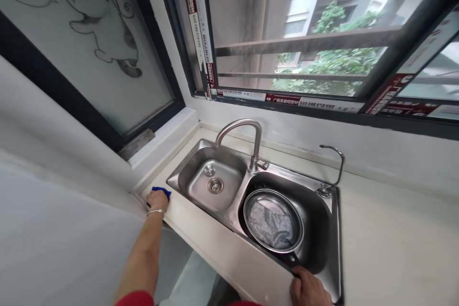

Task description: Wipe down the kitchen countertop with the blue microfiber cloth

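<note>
2 bare hands work at a stainless double kitchen sink [272,172]. The left hand [158,200], with a silver bangle [156,212] at the wrist, rests palm-down on a blue cloth [161,192], on the cream countertop [387,239] just beside the sink's left corner. Its fingers sit together, but whether they clamp the cloth cannot be told. The right hand [308,289] closes around the dark handle [292,260] of a round frying pan [245,215], which sits in the dark right basin [315,220]. Inside the pan lie a crumpled grey cloth [268,224] and a perforated metal strainer [268,206]. An arched faucet [238,126] rises behind the basins, below a barred window [304,33].
</note>
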{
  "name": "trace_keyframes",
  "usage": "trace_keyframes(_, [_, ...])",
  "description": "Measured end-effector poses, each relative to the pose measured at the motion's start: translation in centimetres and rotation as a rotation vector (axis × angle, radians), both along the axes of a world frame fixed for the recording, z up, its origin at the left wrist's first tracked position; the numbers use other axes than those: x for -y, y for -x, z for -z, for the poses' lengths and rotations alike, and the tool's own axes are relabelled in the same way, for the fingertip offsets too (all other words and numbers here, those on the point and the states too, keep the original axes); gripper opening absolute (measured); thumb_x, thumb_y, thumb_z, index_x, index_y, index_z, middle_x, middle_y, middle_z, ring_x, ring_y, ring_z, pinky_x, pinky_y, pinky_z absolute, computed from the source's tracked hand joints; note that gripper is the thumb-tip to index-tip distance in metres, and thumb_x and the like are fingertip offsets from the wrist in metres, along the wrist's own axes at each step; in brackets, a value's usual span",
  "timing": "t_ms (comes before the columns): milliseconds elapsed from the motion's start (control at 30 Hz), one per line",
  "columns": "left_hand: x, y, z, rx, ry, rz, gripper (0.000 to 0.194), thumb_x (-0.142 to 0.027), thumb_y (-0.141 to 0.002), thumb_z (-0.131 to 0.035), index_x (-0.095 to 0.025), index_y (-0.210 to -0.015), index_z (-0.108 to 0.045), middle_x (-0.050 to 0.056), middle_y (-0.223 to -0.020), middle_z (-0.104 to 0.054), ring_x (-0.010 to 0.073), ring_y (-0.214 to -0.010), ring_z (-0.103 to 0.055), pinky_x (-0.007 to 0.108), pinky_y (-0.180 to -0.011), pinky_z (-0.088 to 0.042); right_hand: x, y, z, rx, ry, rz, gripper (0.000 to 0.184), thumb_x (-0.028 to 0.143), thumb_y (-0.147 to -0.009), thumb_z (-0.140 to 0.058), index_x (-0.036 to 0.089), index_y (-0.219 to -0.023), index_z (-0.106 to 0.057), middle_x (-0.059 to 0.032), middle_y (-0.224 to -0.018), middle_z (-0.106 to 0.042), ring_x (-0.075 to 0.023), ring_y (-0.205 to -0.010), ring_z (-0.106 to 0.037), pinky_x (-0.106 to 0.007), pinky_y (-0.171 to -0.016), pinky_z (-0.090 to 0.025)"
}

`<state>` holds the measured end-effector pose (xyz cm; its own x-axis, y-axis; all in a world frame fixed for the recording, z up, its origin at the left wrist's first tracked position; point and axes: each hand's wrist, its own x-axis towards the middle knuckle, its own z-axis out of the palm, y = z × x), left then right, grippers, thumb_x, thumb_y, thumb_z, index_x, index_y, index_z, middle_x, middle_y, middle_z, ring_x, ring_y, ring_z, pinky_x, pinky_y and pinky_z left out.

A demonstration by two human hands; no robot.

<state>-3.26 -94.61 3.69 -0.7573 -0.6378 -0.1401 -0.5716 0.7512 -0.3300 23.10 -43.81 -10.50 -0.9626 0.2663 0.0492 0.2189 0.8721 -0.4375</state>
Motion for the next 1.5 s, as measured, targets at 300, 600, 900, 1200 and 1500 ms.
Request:
trace_keyframes(300, [-6.5, -7.8, -0.2, -0.063, -0.106, 0.21, 0.041, -0.035, -0.096, -0.043, -0.016, -0.128, -0.061, 0.018, -0.12, -0.056, 0.0302, -0.108, -0.062, 0.041, -0.087, -0.051, 1.5, 0.2, -2.7, -0.086, -0.056, -0.004, 0.035, 0.026, -0.09, -0.036, 0.018, -0.099, -0.069, -0.0101, -0.102, -0.074, -0.0271, -0.093, -0.067, -0.041, -0.078, -0.045])
trace_keyframes(600, [-15.8, -14.6, 1.3, -0.06, -0.232, 0.504, 0.049, -0.032, -0.094, -0.043, -0.018, -0.139, -0.054, 0.021, -0.122, -0.052, 0.0316, -0.108, -0.057, 0.041, -0.081, -0.054, 1.9, 0.3, -3.2, -0.068, -0.091, 0.009, 0.032, 0.023, -0.09, -0.038, 0.019, -0.1, -0.067, -0.0107, -0.102, -0.073, -0.0264, -0.093, -0.064, -0.04, -0.081, -0.041])
trace_keyframes(900, [-16.5, -15.2, 1.2, 0.003, -0.276, 0.713, 0.05, -0.026, -0.095, -0.046, -0.029, -0.145, -0.049, 0.014, -0.132, -0.053, 0.0271, -0.119, -0.053, 0.04, -0.099, -0.051, 2.3, 0.5, -3.4, -0.081, -0.091, 0.042, 0.03, 0.019, -0.09, -0.038, 0.018, -0.102, -0.066, -0.0089, -0.104, -0.072, -0.0243, -0.097, -0.064, -0.038, -0.083, -0.04])
trace_keyframes(1200, [-5.9, -7.0, -1.4, 0.084, -0.095, 0.503, 0.048, -0.011, -0.093, -0.027, -0.019, -0.127, -0.06, 0.019, -0.119, -0.058, 0.0288, -0.104, -0.063, 0.043, -0.089, -0.052, 2.3, 0.5, -3.5, -0.064, -0.112, 0.064, 0.03, 0.021, -0.09, -0.039, 0.017, -0.103, -0.066, -0.0097, -0.105, -0.072, -0.0247, -0.097, -0.062, -0.038, -0.083, -0.041])
trace_keyframes(1500, [-0.5, 0.7, -1.0, 0.077, -0.006, 0.351, 0.041, -0.016, -0.095, -0.033, -0.011, -0.126, -0.059, 0.023, -0.116, -0.062, 0.0297, -0.105, -0.067, 0.043, -0.086, -0.054, 2.3, 0.7, -4.1, -0.046, -0.09, 0.084, 0.03, 0.02, -0.088, -0.04, 0.017, -0.101, -0.066, -0.0094, -0.105, -0.072, -0.0235, -0.098, -0.062, -0.037, -0.085, -0.042])
